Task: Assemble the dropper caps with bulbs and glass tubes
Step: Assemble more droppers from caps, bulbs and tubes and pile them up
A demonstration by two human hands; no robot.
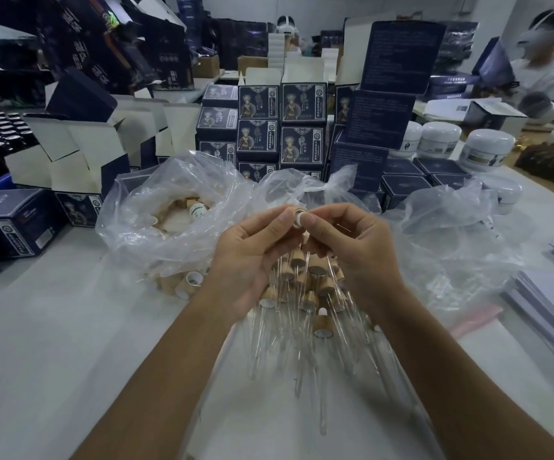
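At frame centre, the left hand and right hand pinch one dropper cap between their fingertips; glass tubes lie directly below.

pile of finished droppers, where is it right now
In the head view the pile of finished droppers lies on the white table at centre, directly below the left hand and right hand, just right of the clear bag of wooden caps.

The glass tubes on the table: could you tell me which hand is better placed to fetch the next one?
Probably the right hand: only its fingertips touch the cap, which the left hand pinches, so it could let go and drop to the glass tubes below.
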